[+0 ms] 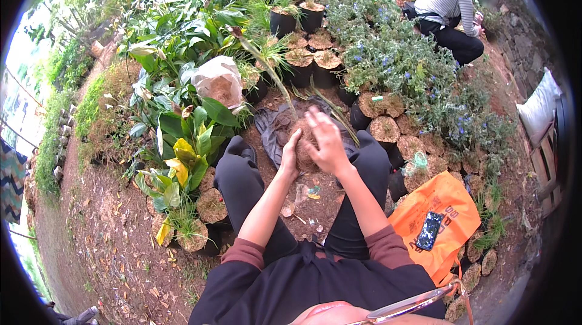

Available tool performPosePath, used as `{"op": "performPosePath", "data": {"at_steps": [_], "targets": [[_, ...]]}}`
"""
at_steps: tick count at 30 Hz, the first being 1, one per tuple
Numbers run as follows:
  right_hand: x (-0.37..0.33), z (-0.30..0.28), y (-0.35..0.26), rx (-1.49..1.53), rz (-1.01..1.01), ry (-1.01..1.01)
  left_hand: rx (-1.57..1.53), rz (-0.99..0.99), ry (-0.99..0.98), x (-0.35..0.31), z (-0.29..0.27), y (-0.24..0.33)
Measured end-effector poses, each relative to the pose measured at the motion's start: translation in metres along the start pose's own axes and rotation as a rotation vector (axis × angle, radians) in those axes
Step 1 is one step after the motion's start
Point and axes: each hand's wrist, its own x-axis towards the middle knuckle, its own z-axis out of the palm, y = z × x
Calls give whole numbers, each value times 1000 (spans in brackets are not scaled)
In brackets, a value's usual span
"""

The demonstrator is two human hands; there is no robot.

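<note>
In the middle of the frame, the left hand point(290, 159) and right hand point(329, 144) press from either side on a brown fibrous clump point(308, 154), fingers extended. The step looks like firming it around the base of a bare stem point(267, 63); the next move likely calls for even pressure, keeping the stem steady. Beneath lies a dark plastic sheet point(267, 129); beyond, upper centre, stand mulch-topped pots point(298, 58).

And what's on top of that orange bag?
A dark phone lies on the orange bag; the patch beneath the phone is covered, and the bag's inside can't be seen.
</note>
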Motion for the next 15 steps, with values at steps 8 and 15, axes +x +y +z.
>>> {"op": "performPosePath", "data": {"at_steps": [8,15], "targets": [[-1,17,6,702,296,-32,-68,32,-7,-4,-5,0],[-7,31,11,859,344,63,-57,84,-49,-4,-8,-7]]}}
